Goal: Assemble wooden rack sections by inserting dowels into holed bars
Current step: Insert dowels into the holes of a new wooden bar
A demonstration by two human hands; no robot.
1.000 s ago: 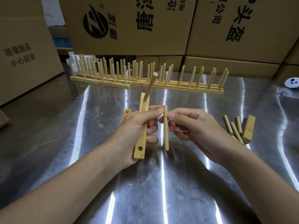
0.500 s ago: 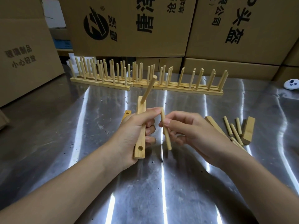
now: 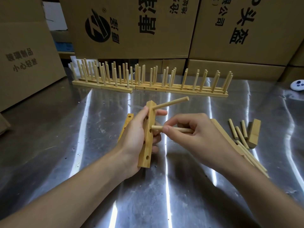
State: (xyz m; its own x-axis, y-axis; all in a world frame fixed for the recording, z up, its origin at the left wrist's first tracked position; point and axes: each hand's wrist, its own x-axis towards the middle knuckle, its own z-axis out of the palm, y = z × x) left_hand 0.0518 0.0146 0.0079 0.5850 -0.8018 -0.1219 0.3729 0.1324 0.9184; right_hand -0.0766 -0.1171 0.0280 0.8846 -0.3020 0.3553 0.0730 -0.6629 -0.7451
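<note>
Moved: bar [image 3: 148,142] has turned in the left hand [image 3: 134,139], so its seated dowel [image 3: 171,103] now points right and away instead of up. The right hand [image 3: 197,134] has swung the held dowel [image 3: 157,127] from upright to level, with its tip against the bar's right face about mid-length. Depth in the hole: cannot tell.
Left fingers [image 3: 162,112]: curled round the bar with the thumb along its left side. Bar is off the tabletop, near upright.
Right fingers [image 3: 184,120]: thumb and forefinger pinch the held dowel, the rest curled by it.
Box writing: centre carton [image 3: 131,46] has a round black logo [image 3: 97,27] with ® and big black Chinese characters. Right carton [image 3: 246,50] reads 头盔. Left carton [image 3: 24,71] reads 玻璃制品 / 小心轻放 in faint grey.
Tabletop [image 3: 74,145]: shiny metal with bright light streaks and dark specks.
On tabletop: second bar [image 3: 129,118] lies just behind the left hand and a long bar [image 3: 218,127] runs under the right wrist. Spare dowels [image 3: 240,134] and a short block [image 3: 255,134] lie at right. Finished rack sections [image 3: 148,87] stand in a row at the back, dowels up. White round item [image 3: 297,84] at far right, too small to tell.
Room: cartons stacked close behind the tabletop like a wall.
</note>
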